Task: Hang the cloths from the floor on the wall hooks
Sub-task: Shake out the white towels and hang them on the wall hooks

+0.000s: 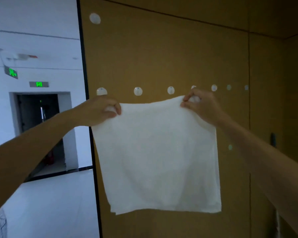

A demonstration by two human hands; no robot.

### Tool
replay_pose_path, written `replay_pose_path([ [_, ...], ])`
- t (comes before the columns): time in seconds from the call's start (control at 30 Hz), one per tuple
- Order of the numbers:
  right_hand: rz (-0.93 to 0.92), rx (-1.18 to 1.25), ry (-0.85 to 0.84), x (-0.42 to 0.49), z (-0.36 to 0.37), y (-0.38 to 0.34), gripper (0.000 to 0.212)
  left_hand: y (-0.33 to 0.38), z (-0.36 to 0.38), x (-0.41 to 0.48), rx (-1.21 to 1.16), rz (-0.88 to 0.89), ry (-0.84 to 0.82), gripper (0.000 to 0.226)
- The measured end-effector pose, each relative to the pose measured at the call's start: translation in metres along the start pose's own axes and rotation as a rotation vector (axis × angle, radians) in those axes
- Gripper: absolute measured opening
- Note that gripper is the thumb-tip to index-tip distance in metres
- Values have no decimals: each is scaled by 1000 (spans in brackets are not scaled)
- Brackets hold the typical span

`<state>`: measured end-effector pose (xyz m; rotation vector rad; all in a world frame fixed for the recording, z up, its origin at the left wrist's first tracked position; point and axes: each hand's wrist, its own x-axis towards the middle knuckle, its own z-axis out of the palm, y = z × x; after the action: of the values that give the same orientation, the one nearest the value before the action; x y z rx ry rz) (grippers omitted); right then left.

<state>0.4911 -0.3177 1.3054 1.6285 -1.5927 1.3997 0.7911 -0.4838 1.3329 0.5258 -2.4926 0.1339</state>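
Observation:
A white square cloth [158, 155] hangs spread flat in front of the tan wall panel [162, 54]. My left hand [100, 110] grips its top left corner and my right hand [199, 103] grips its top right corner, both with fingers curled round the fabric. Just above the cloth's top edge runs a row of several round clear wall hooks [138, 91]. My right hand partly hides one hook. The cloth touches no hook that I can see. A single hook [94, 18] sits higher up at the panel's top left.
Another hook [230, 147] sits lower on the right, beside the cloth. A black frame edge [88, 100] bounds the panel on the left. Beyond it lie a white corridor floor [55, 203], a dark doorway [40, 114] and green exit signs [39, 84].

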Motion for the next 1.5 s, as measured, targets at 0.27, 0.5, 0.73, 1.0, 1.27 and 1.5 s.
replay_pose_path([
  [0.27,-193,-154,-124,-7,56,40,6,-35,31,1,-62,-125,-153,38],
  [0.5,-180,-121,-223,-1,118,68,29,-73,71,15,-187,-239,-89,10],
  [0.73,-171,-127,-274,26,178,82,25,-117,98,28,41,-231,-45,15],
  [1.0,-211,-33,-350,61,244,97,14,-159,105,42,14,-263,-126,43],
  [1.27,-197,183,-452,109,292,123,18,-180,106,73,81,-341,-79,18],
  [1.5,-316,269,-502,135,325,134,40,-180,110,88,94,-462,-189,49],
])
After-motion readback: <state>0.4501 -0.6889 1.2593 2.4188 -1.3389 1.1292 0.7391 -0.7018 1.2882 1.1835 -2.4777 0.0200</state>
